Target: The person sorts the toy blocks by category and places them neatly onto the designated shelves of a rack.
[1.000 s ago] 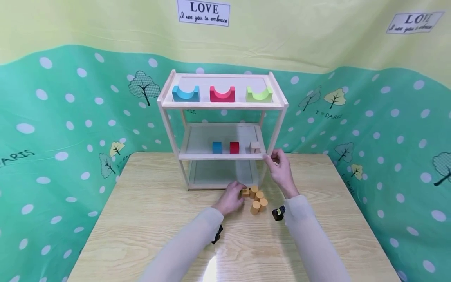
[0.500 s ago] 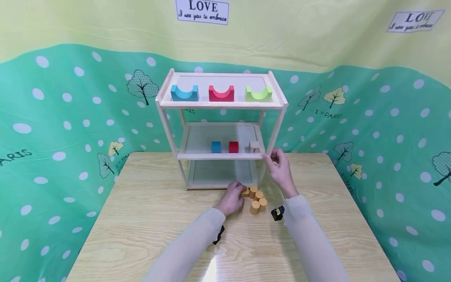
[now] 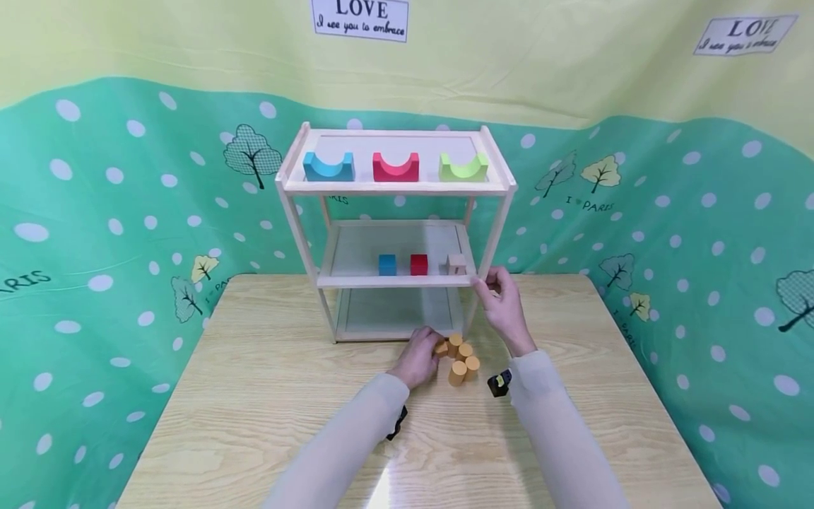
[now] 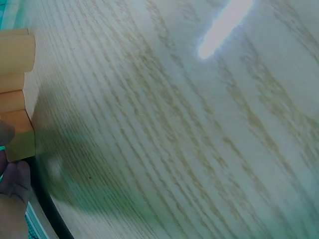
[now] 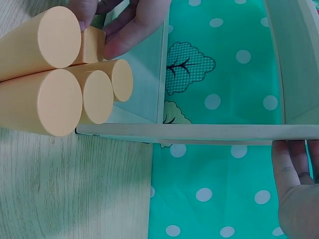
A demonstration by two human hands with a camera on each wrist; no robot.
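Observation:
The left hand (image 3: 417, 358) pinches a small orange block (image 3: 441, 349) between thumb and fingers, low by the front right foot of the shelf. Several orange cylinders (image 3: 458, 372) stand upright just right of that block. In the right wrist view, the left fingers show on both sides of the block (image 5: 93, 45). The right hand (image 3: 505, 304) grips the right front post of the white shelf rack (image 3: 394, 282) at middle-board height, its thumb in front. In the right wrist view, the right fingers (image 5: 291, 169) lie against that post.
Blue (image 3: 328, 168), red (image 3: 396, 168) and green (image 3: 463, 168) arch blocks sit on the top board. On the middle board are a blue cube (image 3: 387, 265), a red cube (image 3: 419, 265) and a pale cube (image 3: 456, 264). Polka-dot cloth (image 3: 127, 233) surrounds the wooden table (image 3: 254, 396).
The orange block in the left hand has turned slightly beside the cylinders. The right hand keeps its grip on the post. The head view has drifted a little.

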